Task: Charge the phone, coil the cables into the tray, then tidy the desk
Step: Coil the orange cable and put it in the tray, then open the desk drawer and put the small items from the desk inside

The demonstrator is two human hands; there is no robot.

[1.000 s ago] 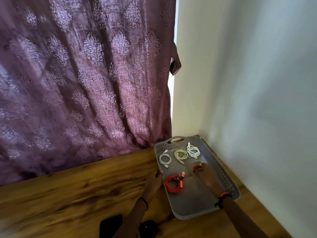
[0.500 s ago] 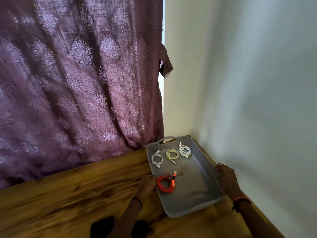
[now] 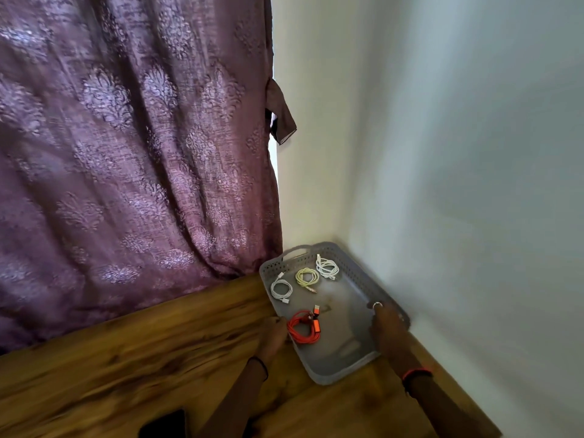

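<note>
A grey perforated tray (image 3: 335,371) lies in the desk's far right corner against the wall. Inside it are a coiled orange cable (image 3: 304,331), a white coil (image 3: 281,289), a pale yellow coil (image 3: 307,276) and another white coil (image 3: 327,267). My left hand (image 3: 272,335) rests against the tray's left rim beside the orange cable. My right hand (image 3: 387,327) grips the tray's right rim, a ring on one finger. A dark phone (image 3: 164,425) lies at the bottom edge, partly cut off.
The wooden desk (image 3: 142,352) runs left and toward me. A purple patterned curtain (image 3: 132,147) hangs behind it. White walls (image 3: 458,184) meet at the corner just behind the tray.
My right hand left the inside of the tray and took hold of its right rim. The tray has shifted toward the wall corner, with my left hand staying at its left rim.
</note>
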